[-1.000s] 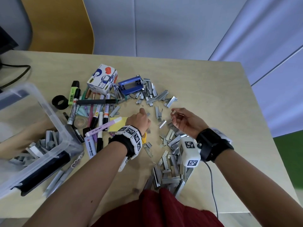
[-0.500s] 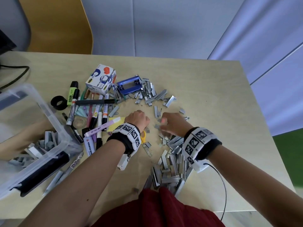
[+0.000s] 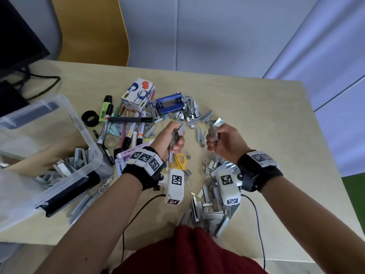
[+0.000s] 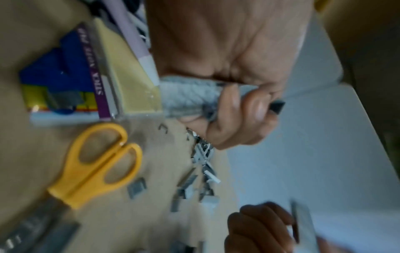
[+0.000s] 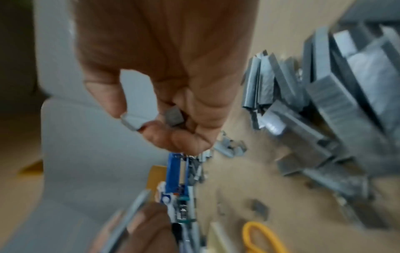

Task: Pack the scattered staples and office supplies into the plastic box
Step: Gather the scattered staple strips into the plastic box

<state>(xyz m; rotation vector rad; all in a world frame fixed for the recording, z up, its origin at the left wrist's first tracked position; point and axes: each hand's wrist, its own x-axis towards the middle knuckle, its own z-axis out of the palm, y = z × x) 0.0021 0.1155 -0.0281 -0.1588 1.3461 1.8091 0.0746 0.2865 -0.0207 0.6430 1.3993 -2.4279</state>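
Observation:
My left hand [image 3: 173, 138] is raised above the table middle, its fingers curled round a bunch of grey staple strips [image 4: 190, 97]. My right hand [image 3: 219, 138] is lifted beside it and pinches a staple strip [image 5: 132, 122] at the fingertips, with another grey piece [image 5: 174, 117] tucked against the palm. Loose staple strips lie in a pile [image 3: 211, 206] near my body and in a second pile [image 3: 193, 115] further back. The clear plastic box [image 3: 59, 180] stands at the left with several staple strips [image 3: 65, 167] inside.
Markers and pens [image 3: 126, 133] lie between the box and my hands. A tape dispenser carton [image 3: 138, 93], a blue holder [image 3: 169, 103], a black tape roll [image 3: 90, 118], yellow scissors [image 3: 178, 162] and a sticky-note pad [image 4: 127, 75] are also on the table. A yellow chair [image 3: 88, 28] stands behind.
Both hands have lifted off the table with staple strips in them. The right hand, palm down on the pile half a second ago, has turned up.

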